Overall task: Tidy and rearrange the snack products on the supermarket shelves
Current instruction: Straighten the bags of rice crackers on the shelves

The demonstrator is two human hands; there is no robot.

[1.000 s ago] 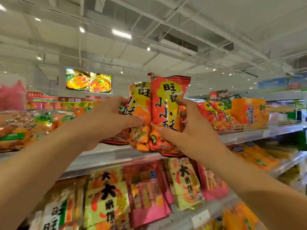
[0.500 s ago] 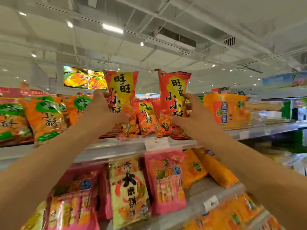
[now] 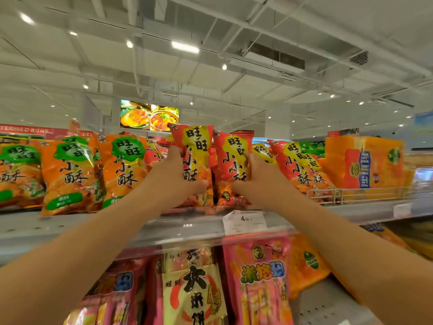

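At the far left of the top shelf (image 3: 70,227) we see the orange bags with green labels (image 3: 70,174) standing upright in a row, faces forward; that stretch looks finished to us. Next comes our left hand (image 3: 174,181), gripping a red and yellow bag (image 3: 195,148) at its left edge: the thumb lies across the lower front of the pack and the other fingers wrap behind it, out of sight. The bag stands upright with its foot on the shelf, its top rising above the hand. Touching it on the right is a second red and yellow bag (image 3: 230,153), which our right hand (image 3: 256,184) clasps from its right side, fingers curled over the front and edge. We judge both are being seated side by side in the row.

Further right, the remaining red and yellow bags (image 3: 297,165) lean leftward and overlap, so they probably want straightening. Beyond them orange boxes (image 3: 365,165) sit behind a wire rail (image 3: 339,195).

On the lower shelf nearer us, pink bags (image 3: 260,277) and a yellow bag (image 3: 194,289) hang crowded and unsorted; that work seems left to do.
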